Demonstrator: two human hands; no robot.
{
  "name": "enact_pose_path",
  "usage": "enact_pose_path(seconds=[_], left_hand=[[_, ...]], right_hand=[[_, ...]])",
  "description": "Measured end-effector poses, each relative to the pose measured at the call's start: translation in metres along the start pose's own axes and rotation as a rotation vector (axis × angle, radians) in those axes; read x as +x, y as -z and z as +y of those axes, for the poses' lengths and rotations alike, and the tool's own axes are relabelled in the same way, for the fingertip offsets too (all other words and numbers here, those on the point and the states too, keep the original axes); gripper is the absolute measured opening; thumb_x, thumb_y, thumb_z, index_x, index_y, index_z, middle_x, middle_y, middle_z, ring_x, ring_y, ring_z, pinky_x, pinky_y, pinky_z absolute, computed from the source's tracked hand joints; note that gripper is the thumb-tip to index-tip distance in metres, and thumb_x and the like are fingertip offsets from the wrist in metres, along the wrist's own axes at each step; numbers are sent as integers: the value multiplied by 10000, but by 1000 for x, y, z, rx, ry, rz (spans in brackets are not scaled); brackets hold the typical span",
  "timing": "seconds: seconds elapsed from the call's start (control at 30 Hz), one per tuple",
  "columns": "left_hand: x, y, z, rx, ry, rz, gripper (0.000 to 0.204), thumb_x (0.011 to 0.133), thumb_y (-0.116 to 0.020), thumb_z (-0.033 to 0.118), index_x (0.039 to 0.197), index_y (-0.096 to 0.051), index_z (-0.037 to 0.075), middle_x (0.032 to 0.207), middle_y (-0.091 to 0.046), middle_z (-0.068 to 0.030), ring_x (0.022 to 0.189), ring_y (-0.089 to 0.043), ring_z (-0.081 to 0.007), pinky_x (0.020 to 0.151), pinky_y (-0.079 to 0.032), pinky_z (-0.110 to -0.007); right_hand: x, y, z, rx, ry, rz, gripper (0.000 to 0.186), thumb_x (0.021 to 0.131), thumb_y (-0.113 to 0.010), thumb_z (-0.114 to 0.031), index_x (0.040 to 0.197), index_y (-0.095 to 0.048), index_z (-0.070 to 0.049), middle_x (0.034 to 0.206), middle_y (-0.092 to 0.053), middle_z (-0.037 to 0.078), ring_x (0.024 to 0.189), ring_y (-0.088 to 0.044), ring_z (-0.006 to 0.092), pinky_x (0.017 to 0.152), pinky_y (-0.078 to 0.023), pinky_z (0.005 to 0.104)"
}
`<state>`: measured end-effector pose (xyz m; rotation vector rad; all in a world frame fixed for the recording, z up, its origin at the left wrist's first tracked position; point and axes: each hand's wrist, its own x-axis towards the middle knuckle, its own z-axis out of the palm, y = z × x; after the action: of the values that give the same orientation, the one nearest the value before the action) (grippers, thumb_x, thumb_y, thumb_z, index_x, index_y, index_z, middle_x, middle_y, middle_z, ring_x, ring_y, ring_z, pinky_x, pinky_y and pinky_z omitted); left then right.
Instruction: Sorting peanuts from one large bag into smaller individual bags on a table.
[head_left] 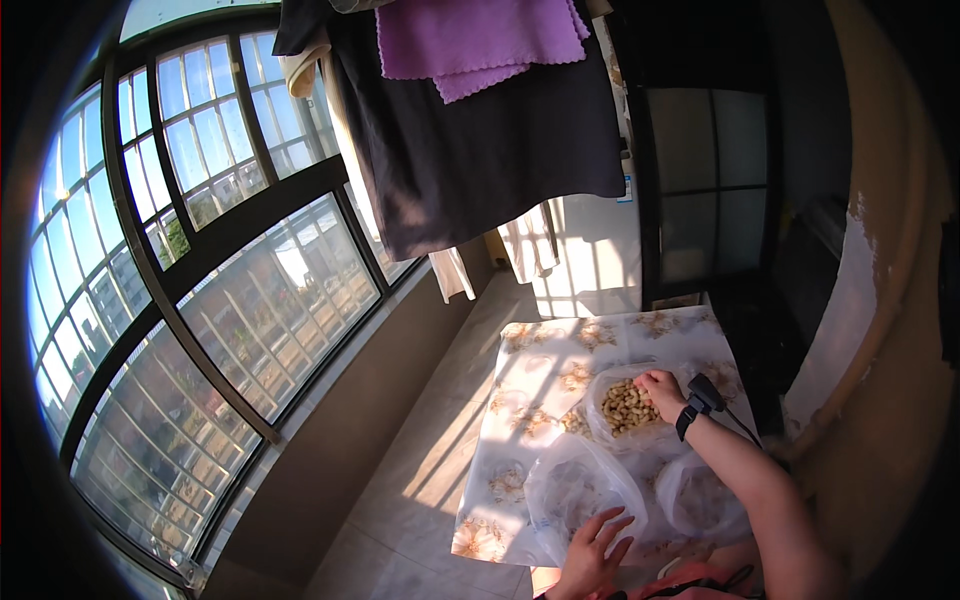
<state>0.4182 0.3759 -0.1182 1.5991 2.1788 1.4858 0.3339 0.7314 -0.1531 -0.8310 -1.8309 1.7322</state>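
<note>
Below and right of centre, the right hand (662, 394) is at bagged unshelled peanuts (624, 408), its grip unclear; at lower centre, the left hand (590, 556), fingers apart, is at another plastic bag (572, 482).

Sunlight is streaming in on your left through barred windows (275, 300), striping the grey floor (420, 485) and flower-patterned table (540, 350); ahead, a dark-framed panel (685, 180) is standing in shade, while a brown wall (895, 400) is rising on your right.
</note>
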Motion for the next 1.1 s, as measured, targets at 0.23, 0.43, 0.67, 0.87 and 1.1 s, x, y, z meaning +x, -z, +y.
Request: enact_pose_path(seconds=[0.23, 0.43, 0.67, 0.87, 1.1], left_hand=[[0, 0, 4, -47, 26, 56, 370, 858, -697, 88, 1221, -626, 82, 1268, -585, -171, 1138, -583, -385, 944, -495, -438], [3, -4, -11, -5, -72, 67, 531, 882, -701, 121, 1378, -513, 116, 1322, -573, -117, 1147, -604, -312, 904, -528, -441], [-3, -9, -28, -441, 305, 214, 394, 939, -643, 118, 1319, -543, 90, 1322, -567, -160, 1154, -597, -325, 906, -518, -404], [22, -12, -35, -1191, 668, 292, 608, 1057, -354, 501, 1404, -399, 4, 1352, -494, -178, 1234, -543, -326, 1027, -477, -508], [16, -28, -51, -1665, 712, 272, 612, 1059, -256, 511, 1418, -404, 39, 1441, -448, -196, 1308, -467, -397, 1140, -345, -533]], right_hand=[[7, 6, 7, 764, -337, -62, 116, 975, -601, -88, 876, -586, -29, 941, -591, 92, 802, -553, 212, 709, -515, 352], [4, 14, 11, 686, -252, -59, 145, 848, -595, 116, 913, -580, -13, 956, -579, 107, 814, -564, 224, 701, -506, 348], [-74, -12, -62, 582, -147, -321, 112, 906, -573, 48, 997, -608, -8, 963, -580, 57, 805, -534, 142, 705, -462, 285], [-180, -55, -85, 299, 71, -552, 135, 986, -540, -39, 1095, -616, -16, 962, -565, 16, 815, -526, 77, 740, -459, 233], [-247, -93, -28, -304, 702, -394, 187, 918, -566, -28, 1096, -609, -69, 1057, -577, 111, 1046, -588, 298, 948, -449, 406]])
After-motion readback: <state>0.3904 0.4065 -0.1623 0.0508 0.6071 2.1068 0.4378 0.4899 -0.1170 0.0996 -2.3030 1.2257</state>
